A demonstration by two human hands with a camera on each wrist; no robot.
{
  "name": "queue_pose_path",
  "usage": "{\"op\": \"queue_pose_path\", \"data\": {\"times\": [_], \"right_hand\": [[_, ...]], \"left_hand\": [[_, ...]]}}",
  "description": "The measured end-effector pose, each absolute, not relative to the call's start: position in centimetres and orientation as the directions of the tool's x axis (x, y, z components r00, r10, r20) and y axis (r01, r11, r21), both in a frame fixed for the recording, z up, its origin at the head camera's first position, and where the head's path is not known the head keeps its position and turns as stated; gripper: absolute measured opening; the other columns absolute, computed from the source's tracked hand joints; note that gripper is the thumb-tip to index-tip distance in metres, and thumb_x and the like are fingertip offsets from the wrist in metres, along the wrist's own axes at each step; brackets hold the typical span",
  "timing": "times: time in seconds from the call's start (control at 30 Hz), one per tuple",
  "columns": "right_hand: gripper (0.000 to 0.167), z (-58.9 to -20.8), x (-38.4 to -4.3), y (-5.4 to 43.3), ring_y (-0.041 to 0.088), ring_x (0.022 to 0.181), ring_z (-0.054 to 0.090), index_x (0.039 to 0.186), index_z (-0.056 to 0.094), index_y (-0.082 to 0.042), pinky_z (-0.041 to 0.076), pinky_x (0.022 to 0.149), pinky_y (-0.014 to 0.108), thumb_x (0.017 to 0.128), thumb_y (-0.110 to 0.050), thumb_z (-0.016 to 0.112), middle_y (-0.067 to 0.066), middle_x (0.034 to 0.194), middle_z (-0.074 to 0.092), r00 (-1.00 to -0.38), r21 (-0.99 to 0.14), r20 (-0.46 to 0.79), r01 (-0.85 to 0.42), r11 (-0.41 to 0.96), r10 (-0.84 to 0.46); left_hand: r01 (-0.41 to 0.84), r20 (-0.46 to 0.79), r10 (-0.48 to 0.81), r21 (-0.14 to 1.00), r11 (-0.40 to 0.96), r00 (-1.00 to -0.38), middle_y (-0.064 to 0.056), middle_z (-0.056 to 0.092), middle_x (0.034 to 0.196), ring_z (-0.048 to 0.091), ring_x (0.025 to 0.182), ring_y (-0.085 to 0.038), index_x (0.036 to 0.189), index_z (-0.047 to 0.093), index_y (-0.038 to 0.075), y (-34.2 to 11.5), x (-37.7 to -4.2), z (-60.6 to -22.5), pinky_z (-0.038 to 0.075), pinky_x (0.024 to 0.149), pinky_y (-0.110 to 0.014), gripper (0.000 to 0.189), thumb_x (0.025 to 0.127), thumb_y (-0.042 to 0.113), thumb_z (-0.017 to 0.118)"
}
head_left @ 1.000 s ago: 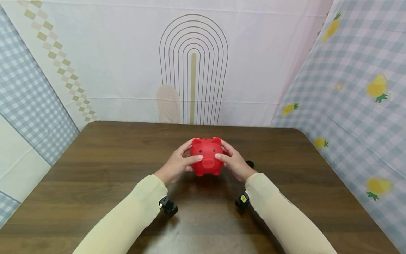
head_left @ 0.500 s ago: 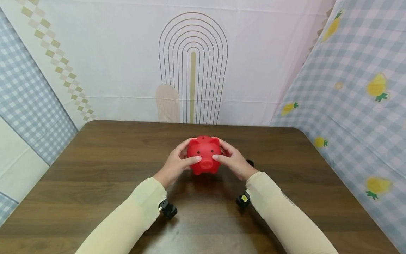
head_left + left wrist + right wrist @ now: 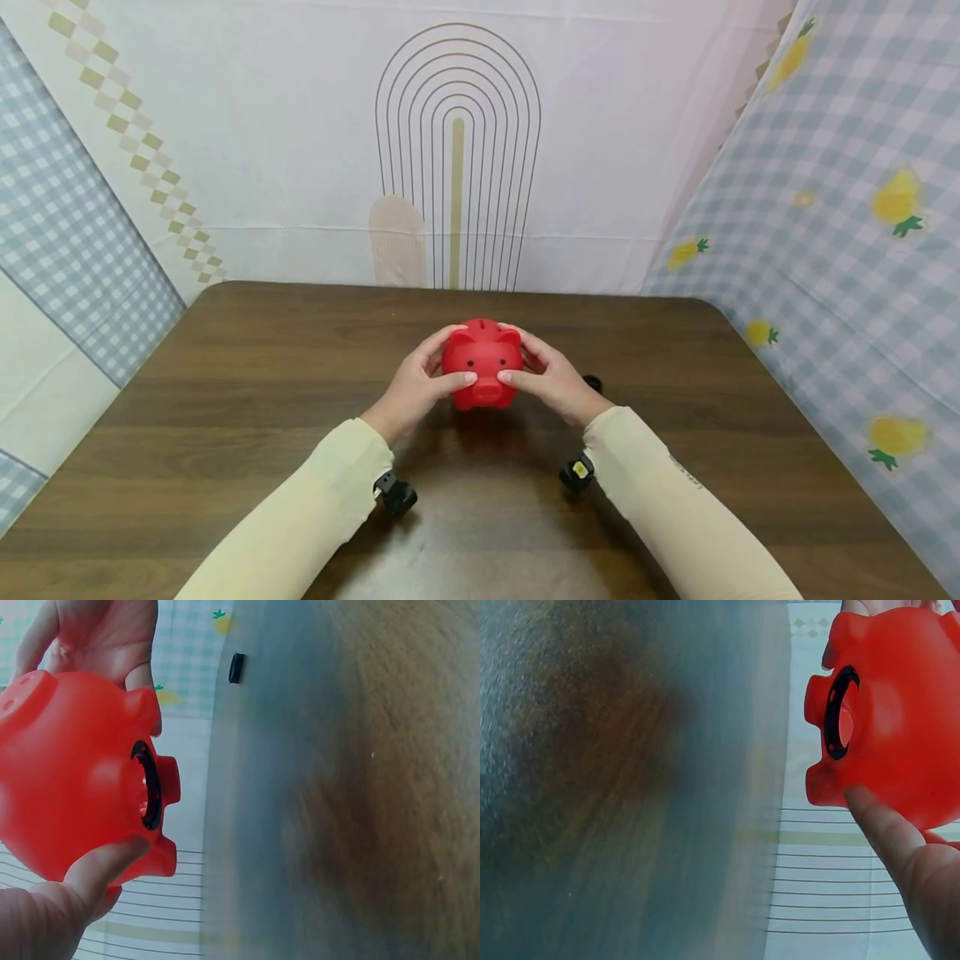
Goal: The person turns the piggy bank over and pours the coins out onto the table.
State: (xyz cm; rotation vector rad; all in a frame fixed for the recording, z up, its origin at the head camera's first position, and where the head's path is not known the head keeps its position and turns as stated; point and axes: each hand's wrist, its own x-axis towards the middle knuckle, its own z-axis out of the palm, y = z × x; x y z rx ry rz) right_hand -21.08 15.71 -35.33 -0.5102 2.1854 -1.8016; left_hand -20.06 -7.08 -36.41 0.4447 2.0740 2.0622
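Both of my hands grip a red piggy bank [image 3: 482, 354], its snout turned towards me and the coin slot [image 3: 483, 326] on its back in sight. My left hand [image 3: 418, 379] holds one side and my right hand [image 3: 557, 382] the other, thumbs near the snout, fingers wrapped behind. In both wrist views the bank is lifted above the table. A black ring [image 3: 154, 787] surrounds the round hole in its belly, between the short feet. Through the hole the red inside shows in the left wrist view.
A small round black cap [image 3: 593, 383] lies on the brown wooden table [image 3: 300, 350], just beyond my right wrist. Black wrist cameras hang under both sleeves. A patterned white cloth [image 3: 285, 125] hangs behind the table, a checked one [image 3: 840, 250] on the right.
The piggy bank has shifted slightly left and tipped so that more of its back and coin slot shows. Both hands have kept their grip and moved with it.
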Motion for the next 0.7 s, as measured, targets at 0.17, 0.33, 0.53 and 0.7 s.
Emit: {"op": "queue_pose_path", "data": {"times": [0.17,0.33,0.53,0.7], "right_hand": [[0.065,-35.4,-20.9,15.7,0.026,0.13,0.043,0.145,0.041,-0.027,0.051,0.094,0.041,0.087,-0.023,0.07,0.002,0.142,0.046,-0.914,-0.98,0.018,-0.096,0.174,-0.405],[0.065,-35.3,-20.7,15.6,0.027,0.132,0.04,0.146,0.041,-0.025,0.05,0.095,0.042,0.087,-0.017,0.07,0.004,0.144,0.044,-0.914,-0.975,0.088,-0.161,0.155,-0.397],[0.07,-34.7,-19.8,15.2,0.026,0.135,0.036,0.145,0.043,-0.02,0.051,0.093,0.036,0.083,-0.007,0.072,-0.002,0.154,0.03,-0.877,-0.925,0.3,-0.363,0.11,-0.374],[0.072,-34.4,-19.1,15.1,0.031,0.132,0.038,0.144,0.041,-0.01,0.051,0.092,0.033,0.08,-0.002,0.072,0.004,0.157,0.025,-0.807,-0.849,0.465,-0.523,0.077,-0.363]], "left_hand": [[0.113,0.087,0.35,0.992,0.053,-0.933,-0.003,0.042,0.145,0.039,0.134,-0.026,0.144,0.042,0.025,-7.2,-20.2,-36.2,0.049,0.097,-0.044,0.067,0.085,0.017,0.072],[0.186,0.135,0.353,0.976,0.114,-0.926,-0.001,0.035,0.15,0.034,0.138,-0.025,0.142,0.046,0.024,-7.3,-20.2,-35.7,0.047,0.1,-0.045,0.065,0.083,0.017,0.074],[0.33,0.267,0.365,0.936,0.123,-0.892,0.004,0.027,0.155,0.035,0.136,-0.025,0.139,0.05,0.024,-7.4,-19.7,-34.4,0.051,0.093,-0.043,0.066,0.08,0.015,0.077],[0.405,0.346,0.407,0.912,0.066,-0.846,0.006,0.023,0.156,0.039,0.132,-0.028,0.139,0.05,0.023,-7.5,-19.3,-33.4,0.053,0.091,-0.042,0.067,0.079,0.011,0.077]]}}
